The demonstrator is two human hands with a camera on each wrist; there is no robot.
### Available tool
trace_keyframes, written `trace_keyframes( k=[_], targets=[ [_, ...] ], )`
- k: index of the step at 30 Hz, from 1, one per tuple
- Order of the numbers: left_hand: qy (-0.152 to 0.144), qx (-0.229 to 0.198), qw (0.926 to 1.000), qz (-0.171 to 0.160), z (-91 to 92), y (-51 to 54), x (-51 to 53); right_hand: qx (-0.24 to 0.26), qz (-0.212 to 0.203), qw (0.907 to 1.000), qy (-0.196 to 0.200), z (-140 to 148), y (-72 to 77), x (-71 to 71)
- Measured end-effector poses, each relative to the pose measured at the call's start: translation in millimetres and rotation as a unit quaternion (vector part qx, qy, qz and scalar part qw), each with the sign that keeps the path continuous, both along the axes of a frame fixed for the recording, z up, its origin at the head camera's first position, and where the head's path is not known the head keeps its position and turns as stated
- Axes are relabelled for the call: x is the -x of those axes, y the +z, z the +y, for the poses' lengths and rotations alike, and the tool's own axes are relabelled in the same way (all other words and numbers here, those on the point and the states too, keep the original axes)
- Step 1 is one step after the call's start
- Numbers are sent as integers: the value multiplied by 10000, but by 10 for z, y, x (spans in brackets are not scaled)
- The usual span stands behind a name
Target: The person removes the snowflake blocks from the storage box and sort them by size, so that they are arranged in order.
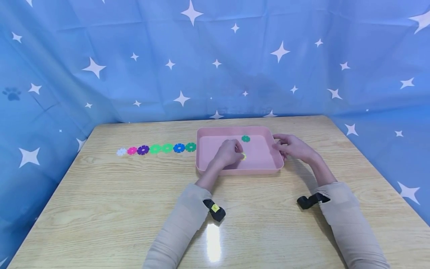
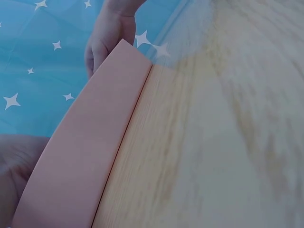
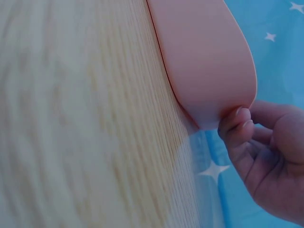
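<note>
A pink tray (image 1: 215, 172) stands on the table. Inside it, my left hand (image 1: 229, 153) pinches a yellow notched snowflake disc (image 1: 244, 157) between thumb and fingers; part of the disc is hidden by the fingertips. A green snowflake disc (image 1: 246, 138) lies farther back in the tray. At the tray's right end, my right hand (image 1: 295, 146) grips the wall, and the right wrist view shows its fingers (image 3: 237, 128) at the corner. In the left wrist view the tray's side (image 2: 85, 123) hides most of my left hand (image 2: 16, 166).
Left of the tray, several snowflake discs lie in a row: white (image 1: 121, 151), pink (image 1: 132, 150), purple (image 1: 143, 150), light green ones (image 1: 155, 149), blue (image 1: 179, 148) and dark green (image 1: 190, 147). Behind the wooden table (image 1: 100, 209) hangs a blue star-patterned curtain (image 1: 151, 74).
</note>
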State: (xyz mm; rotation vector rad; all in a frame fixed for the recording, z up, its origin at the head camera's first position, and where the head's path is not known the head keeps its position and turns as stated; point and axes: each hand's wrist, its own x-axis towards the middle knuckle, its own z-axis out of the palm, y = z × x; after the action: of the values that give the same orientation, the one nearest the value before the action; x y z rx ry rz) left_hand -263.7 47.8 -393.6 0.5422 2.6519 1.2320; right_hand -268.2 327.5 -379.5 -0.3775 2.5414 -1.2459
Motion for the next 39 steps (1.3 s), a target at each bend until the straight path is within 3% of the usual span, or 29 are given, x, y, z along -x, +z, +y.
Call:
trace_keyframes(
  k=[13,21,27,33,39],
  targets=[
    [-14,187,9998,48,12,-1,-26,-5,-15,10000,10,1,7,2],
    [-58,-228,9997,58,-70,44,-15,18,10,10000,42,-1,3,-2],
    [-107,-632,9978,169,-291,144,-7,35,24,10000,60,-13,11,1],
    [-209,-935,9944,452,-625,207,43,32,37,10000,47,-11,16,1],
    [212,-1184,9920,390,-1043,242,53,56,37,10000,50,-9,14,-5]
  ],
)
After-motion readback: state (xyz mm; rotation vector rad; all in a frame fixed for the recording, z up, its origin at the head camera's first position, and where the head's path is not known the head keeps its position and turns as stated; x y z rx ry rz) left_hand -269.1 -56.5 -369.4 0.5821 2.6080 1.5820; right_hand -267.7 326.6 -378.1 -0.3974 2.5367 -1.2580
